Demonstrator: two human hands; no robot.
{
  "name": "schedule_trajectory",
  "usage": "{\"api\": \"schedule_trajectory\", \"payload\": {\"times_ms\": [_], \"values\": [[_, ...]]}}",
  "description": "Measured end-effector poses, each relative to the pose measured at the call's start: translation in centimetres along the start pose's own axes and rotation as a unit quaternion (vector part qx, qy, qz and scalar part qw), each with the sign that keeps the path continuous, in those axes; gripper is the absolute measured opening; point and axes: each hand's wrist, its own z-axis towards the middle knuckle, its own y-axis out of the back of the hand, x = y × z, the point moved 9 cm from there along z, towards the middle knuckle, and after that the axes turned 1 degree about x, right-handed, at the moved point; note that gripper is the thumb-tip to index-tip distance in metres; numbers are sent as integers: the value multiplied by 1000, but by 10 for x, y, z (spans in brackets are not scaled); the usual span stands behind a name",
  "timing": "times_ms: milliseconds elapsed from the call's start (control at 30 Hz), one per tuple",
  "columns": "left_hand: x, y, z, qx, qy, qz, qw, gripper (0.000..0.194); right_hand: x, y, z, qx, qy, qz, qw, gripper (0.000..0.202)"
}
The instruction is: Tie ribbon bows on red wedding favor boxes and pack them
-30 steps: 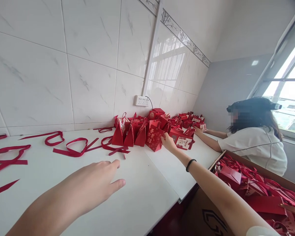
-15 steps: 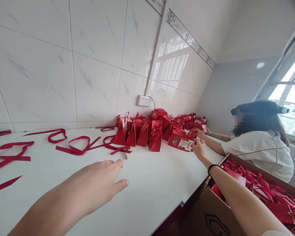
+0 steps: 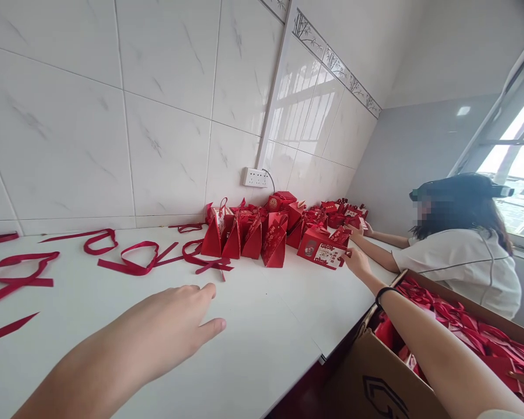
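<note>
My left hand (image 3: 179,317) hovers over the white table (image 3: 253,326), thumb and fingers apart, holding nothing. Past its fingertips lies a looped red ribbon (image 3: 201,256). Out to the right, the closed fingers of my right hand (image 3: 358,265) are at the right end of a red gift box (image 3: 318,249) with a pale printed panel. My fingers seem to pinch its edge, though the exact contact is small and partly hidden. Left of that box stand several folded red gift boxes (image 3: 274,240) in a row, slanted and triangular in shape.
More red ribbon loops (image 3: 140,259) lie along the left of the table. A cardboard box (image 3: 375,364) full of red ribboned pieces stands under my right forearm. A co-worker (image 3: 463,256) leans on the table at right, hands by a red pile. A socket strip (image 3: 255,177) is on the wall.
My right hand has drawn slightly right and towards me, at the gift box's end. My left hand has hardly moved; the view has shifted a little.
</note>
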Motion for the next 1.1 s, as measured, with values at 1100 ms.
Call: {"api": "schedule_trajectory", "payload": {"times_ms": [1100], "values": [[-48,66,-26,-250,-191,-220,923,66,285,156,-219,57,328,512,792,16]]}}
